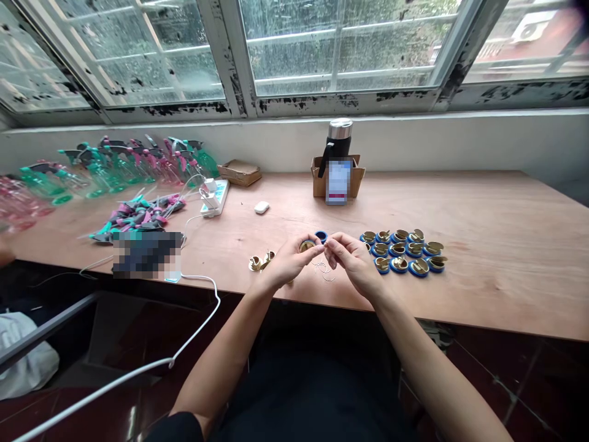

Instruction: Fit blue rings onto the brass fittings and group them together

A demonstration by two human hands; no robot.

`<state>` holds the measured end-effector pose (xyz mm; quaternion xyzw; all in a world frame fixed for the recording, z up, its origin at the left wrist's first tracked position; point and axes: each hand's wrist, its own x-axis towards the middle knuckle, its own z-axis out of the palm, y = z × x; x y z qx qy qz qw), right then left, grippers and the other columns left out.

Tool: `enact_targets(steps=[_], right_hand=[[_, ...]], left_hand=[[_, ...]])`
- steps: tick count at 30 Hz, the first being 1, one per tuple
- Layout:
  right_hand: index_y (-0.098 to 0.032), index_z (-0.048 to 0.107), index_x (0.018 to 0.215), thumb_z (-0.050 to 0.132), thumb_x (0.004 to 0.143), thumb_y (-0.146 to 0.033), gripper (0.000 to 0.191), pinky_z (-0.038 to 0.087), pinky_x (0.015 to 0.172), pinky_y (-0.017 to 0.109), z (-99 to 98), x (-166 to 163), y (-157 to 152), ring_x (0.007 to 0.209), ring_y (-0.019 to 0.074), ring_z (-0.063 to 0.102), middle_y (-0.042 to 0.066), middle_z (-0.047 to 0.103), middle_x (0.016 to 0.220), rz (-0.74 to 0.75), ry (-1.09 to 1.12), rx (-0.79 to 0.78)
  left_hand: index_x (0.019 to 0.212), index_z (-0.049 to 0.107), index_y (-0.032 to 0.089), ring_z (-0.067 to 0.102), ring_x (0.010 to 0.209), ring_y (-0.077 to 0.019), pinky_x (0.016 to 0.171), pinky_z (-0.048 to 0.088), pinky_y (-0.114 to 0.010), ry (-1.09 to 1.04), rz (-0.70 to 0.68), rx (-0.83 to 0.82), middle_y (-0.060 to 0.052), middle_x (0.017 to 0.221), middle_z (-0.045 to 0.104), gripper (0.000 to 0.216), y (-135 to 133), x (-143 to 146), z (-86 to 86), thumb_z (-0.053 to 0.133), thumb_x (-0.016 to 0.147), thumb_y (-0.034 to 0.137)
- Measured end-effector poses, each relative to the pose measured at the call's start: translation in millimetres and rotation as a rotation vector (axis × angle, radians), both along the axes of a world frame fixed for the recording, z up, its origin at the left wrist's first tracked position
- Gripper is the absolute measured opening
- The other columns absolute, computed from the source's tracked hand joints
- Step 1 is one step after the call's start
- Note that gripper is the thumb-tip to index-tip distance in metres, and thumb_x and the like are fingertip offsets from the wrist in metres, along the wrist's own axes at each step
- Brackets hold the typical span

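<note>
Above the table's front edge, my left hand [294, 261] curls around a round gold-coloured metal piece [307, 245], which its fingers partly cover. My right hand [347, 255] meets it with thumb and fingertips pinched together; whatever they hold is too small to make out. Thin white rings or loops of thread [326, 270] lie below the hands. Just behind the fingertips sits a blue round cap [321, 236]. A few loose gold pieces [255, 263] rest left of my left hand. Right of my right hand stand rows of gold pieces set in blue caps [399, 248].
A thermos [339, 138] and a phone [338, 181] stand at a cardboard box [318, 184]. Further left are a white case [262, 207], a power strip [216, 197], spray heads [138, 215] and spray bottles [119, 162]. A white cable [202, 331] hangs off the front edge.
</note>
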<state>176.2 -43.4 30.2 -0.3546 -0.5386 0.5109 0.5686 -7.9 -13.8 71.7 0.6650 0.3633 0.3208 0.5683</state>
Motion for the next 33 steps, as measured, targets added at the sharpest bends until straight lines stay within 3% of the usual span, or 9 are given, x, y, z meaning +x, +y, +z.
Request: enact_targets(steps=[5, 8, 11, 14, 21, 25, 30, 33], right_hand=[[-0.022, 0.066, 0.089, 0.072, 0.1, -0.055, 0.036, 0.049, 0.068, 0.033, -1.2, 2.5, 2.0, 0.065, 0.0145, 0.056, 0.0, 0.064, 0.076, -0.011, -0.021, 0.032], [-0.022, 0.065, 0.09, 0.07, 0.101, -0.056, 0.036, 0.051, 0.07, 0.033, -2.4, 4.2, 2.7, 0.067, 0.0155, 0.058, 0.0, 0.065, 0.077, -0.006, -0.031, 0.032], [-0.022, 0.065, 0.092, 0.07, 0.101, -0.056, 0.036, 0.052, 0.071, 0.033, -3.1, 6.4, 3.2, 0.069, 0.0156, 0.059, 0.001, 0.067, 0.08, -0.027, -0.017, 0.025], [-0.022, 0.064, 0.093, 0.069, 0.103, -0.054, 0.033, 0.051, 0.073, 0.032, -2.7, 9.9, 3.7, 0.07, 0.0149, 0.058, 0.0, 0.066, 0.081, -0.045, 0.006, 0.035], [-0.023, 0.061, 0.094, 0.066, 0.104, -0.054, 0.033, 0.05, 0.074, 0.033, 7.4, 20.4, 0.6, 0.071, 0.0155, 0.057, 0.0, 0.063, 0.079, -0.029, -0.054, 0.103], [-0.022, 0.063, 0.094, 0.069, 0.103, -0.051, 0.031, 0.049, 0.068, 0.031, 11.0, 21.5, -2.5, 0.07, 0.0154, 0.057, 0.0, 0.061, 0.076, 0.005, -0.137, 0.172], [-0.022, 0.063, 0.092, 0.071, 0.102, -0.051, 0.031, 0.048, 0.063, 0.03, 7.8, 19.7, -2.5, 0.069, 0.0157, 0.057, 0.0, 0.061, 0.076, -0.003, -0.215, 0.194], [-0.021, 0.063, 0.094, 0.07, 0.103, -0.049, 0.03, 0.049, 0.064, 0.029, 8.6, 20.5, -2.6, 0.069, 0.015, 0.058, 0.0, 0.061, 0.078, 0.004, -0.223, 0.208]], left_hand=[[0.097, 0.066, 0.017, 0.045, 0.067, -0.0114, 0.063, 0.036, -0.026, 0.019, -0.01, 0.0, 0.003, 0.073, 0.052, 0.035, 2.6, -2.1, -2.1, 0.074, 0.092, 0.051], [0.107, 0.068, 0.018, 0.056, 0.077, -0.0139, 0.072, 0.045, -0.027, 0.009, -0.009, -0.02, -0.001, 0.086, 0.064, 0.03, 1.9, -3.5, -1.8, 0.076, 0.092, 0.042], [0.126, 0.062, 0.021, 0.066, 0.099, -0.0176, 0.088, 0.051, -0.03, -0.068, -0.003, -0.087, -0.005, 0.108, 0.072, 0.044, -0.1, -5.4, -0.1, 0.08, 0.087, 0.028], [0.129, 0.059, 0.019, 0.068, 0.105, -0.0195, 0.097, 0.052, -0.035, -0.119, -0.031, -0.167, -0.008, 0.113, 0.072, 0.05, -0.7, -7.9, 0.3, 0.083, 0.086, 0.027], [0.113, 0.067, 0.014, 0.062, 0.082, -0.0144, 0.081, 0.05, -0.031, -0.117, -0.137, -0.227, -0.008, 0.1, 0.068, 0.049, 3.9, -10.9, -1.7, 0.061, 0.101, 0.062], [0.113, 0.069, 0.015, 0.053, 0.078, -0.0134, 0.075, 0.045, -0.028, -0.103, -0.177, -0.16, -0.003, 0.089, 0.059, 0.049, 0.6, -9.5, 2.9, 0.056, 0.104, 0.061], [0.126, 0.063, 0.018, 0.051, 0.08, -0.0133, 0.075, 0.042, -0.028, -0.123, -0.194, -0.143, -0.002, 0.089, 0.056, 0.043, -4.2, -8.2, 7.5, 0.057, 0.106, 0.056], [0.121, 0.06, 0.018, 0.05, 0.077, -0.0128, 0.075, 0.042, -0.028, -0.137, -0.205, -0.136, 0.0, 0.088, 0.055, 0.04, -3.7, -8.6, 6.5, 0.058, 0.106, 0.054]])
